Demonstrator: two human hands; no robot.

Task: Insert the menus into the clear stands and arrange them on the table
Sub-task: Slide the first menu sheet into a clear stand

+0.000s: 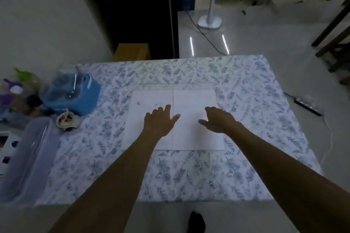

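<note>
Two white menu sheets lie flat side by side in the middle of the table. The left menu (140, 104) has small pink marks near its top; the right menu (195, 100) looks plain. My left hand (160, 121) rests palm down on the left sheet, fingers spread, thumb reaching over the seam. My right hand (217, 119) hovers or rests over the right sheet, fingers apart. Neither hand holds anything. A faint clear rectangular outline (176, 84) frames the sheets at the far side; whether it is a clear stand is unclear.
The table (255, 128) wears a blue floral cloth. At its left stand a blue tub with a clear lid (73, 92), a small cup (67, 120), a clear lidded box (28, 157) and several bottles (17, 89). A white fan (210, 19) stands on the floor beyond.
</note>
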